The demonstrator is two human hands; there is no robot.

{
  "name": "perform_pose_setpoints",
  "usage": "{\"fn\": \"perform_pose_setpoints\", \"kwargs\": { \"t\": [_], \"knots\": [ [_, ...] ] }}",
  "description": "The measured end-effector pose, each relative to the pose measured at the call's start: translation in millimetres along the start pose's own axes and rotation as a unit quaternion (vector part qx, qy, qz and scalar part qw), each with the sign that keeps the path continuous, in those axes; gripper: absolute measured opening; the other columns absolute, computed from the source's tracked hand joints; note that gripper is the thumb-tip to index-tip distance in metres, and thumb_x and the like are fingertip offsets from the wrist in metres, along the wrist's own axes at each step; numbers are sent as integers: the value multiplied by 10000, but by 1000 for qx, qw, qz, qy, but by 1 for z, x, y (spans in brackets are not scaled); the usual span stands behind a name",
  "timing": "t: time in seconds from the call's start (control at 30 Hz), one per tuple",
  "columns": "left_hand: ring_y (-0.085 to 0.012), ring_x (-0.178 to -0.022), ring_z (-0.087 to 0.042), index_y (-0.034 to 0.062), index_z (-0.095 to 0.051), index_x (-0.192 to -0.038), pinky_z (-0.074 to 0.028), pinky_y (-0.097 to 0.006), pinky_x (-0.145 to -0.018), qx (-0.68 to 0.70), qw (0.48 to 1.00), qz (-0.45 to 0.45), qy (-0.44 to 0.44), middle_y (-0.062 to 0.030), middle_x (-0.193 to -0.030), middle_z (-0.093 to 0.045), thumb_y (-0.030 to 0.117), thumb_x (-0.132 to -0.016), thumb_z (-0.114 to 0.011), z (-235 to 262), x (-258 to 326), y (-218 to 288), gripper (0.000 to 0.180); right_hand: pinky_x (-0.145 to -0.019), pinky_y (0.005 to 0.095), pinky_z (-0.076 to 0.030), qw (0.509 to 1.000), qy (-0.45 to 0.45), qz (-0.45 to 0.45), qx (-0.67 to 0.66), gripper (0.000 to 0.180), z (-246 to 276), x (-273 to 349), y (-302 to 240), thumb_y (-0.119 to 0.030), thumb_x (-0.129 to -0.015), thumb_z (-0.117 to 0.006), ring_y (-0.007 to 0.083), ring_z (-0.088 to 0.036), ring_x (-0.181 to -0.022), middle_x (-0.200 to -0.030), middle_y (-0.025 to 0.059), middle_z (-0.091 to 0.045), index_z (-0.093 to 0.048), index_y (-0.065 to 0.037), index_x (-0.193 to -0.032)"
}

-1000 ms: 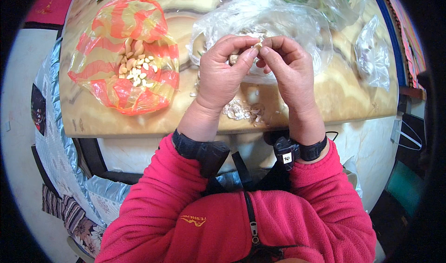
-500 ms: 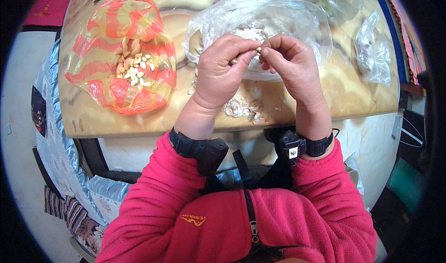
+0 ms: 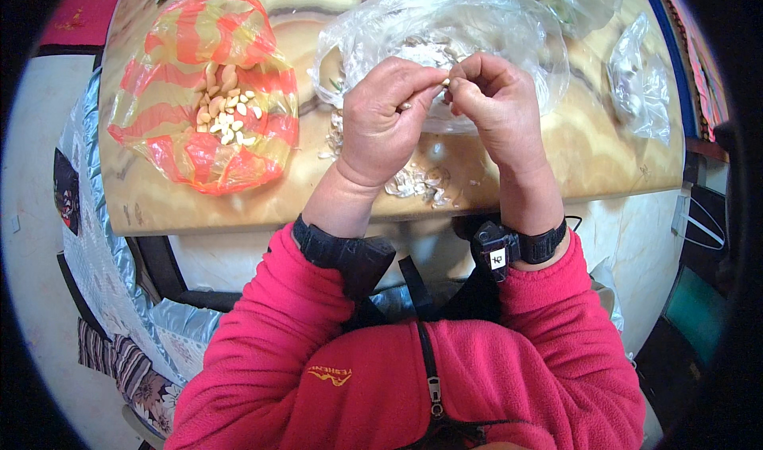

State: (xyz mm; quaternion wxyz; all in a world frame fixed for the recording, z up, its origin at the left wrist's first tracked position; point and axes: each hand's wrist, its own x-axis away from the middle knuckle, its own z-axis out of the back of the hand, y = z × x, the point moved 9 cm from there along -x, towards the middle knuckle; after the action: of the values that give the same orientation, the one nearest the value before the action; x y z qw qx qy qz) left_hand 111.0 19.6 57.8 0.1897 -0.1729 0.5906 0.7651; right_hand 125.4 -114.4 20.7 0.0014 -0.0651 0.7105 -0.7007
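Over the far half of the table, my left hand [image 3: 383, 120] and my right hand [image 3: 502, 108] meet at the fingertips. Both pinch one small pale garlic clove [image 3: 447, 83], mostly covered by the fingers. Another small brownish piece [image 3: 405, 106] peeks out from the curled fingers of my left hand. Behind and beneath the hands lies a clear plastic bag [image 3: 509, 29] with whitish skins in it. To the left, a red-and-yellow striped plastic bag [image 3: 159, 120] lies spread open, with several pale peeled cloves [image 3: 228, 120] inside.
Loose papery skins [image 3: 419, 186] are scattered near the front edge of the marbled table [image 3: 318, 207]. A knotted clear bag [image 3: 638, 84] rests at the right. Another clear bag with something green [image 3: 584, 5] is at the back right.
Both hands keep pinching together and have shifted only slightly. The clove's pale surface shows a little more between the fingertips. The bags have hardly moved.
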Motion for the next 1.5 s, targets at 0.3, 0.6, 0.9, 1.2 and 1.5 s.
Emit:
{"fn": "perform_pose_setpoints", "kwargs": {
  "t": [0.3,0.6,0.9,1.2,1.5],
  "knots": [
    [-88,-640,-554,22,-664,-950,-437,-188,-555,185,963,193,21,-43,-824,-626,54,-820,-645,-11,12,-31,136,-530,202,-433,998,40,18,-40,58,4,0,-2,-68,-762,-608,50,-525,-591,-677,-9,-586,-606,-10,-764],
    [-21,-526,-461,3,-618,-993,-309,-127,-376,512,772,378,6,-13,-722,-574,150,-864,-619,-36,29,-54,195,-507,208,-425,949,72,209,223,64,-4,12,-45,-64,-758,-613,47,-520,-566,-624,22,-572,-577,-16,-738],
    [-30,-541,-395,-50,-506,-1172,-303,-132,-390,603,681,411,-67,-79,-910,-583,84,-891,-517,-47,32,-50,312,-549,197,-402,989,97,97,61,61,18,0,-14,-54,-787,-549,44,-475,-606,-678,-12,-549,-582,-4,-797],
    [-39,-554,-397,-43,-518,-1148,-314,-142,-400,606,680,410,-46,-92,-946,-598,76,-885,-510,-45,33,-55,289,-508,271,-411,952,113,156,238,119,30,-3,-26,-98,-790,-577,143,-502,-520,-551,71,-527,-575,2,-725],
    [-51,-593,-474,-25,-565,-1062,-339,-148,-408,615,689,383,10,-49,-866,-592,60,-884,-538,-39,28,-59,199,-560,215,-386,940,26,242,241,76,-6,9,-46,-52,-774,-651,72,-459,-604,-713,14,-566,-624,-20,-837]
  ]
}}
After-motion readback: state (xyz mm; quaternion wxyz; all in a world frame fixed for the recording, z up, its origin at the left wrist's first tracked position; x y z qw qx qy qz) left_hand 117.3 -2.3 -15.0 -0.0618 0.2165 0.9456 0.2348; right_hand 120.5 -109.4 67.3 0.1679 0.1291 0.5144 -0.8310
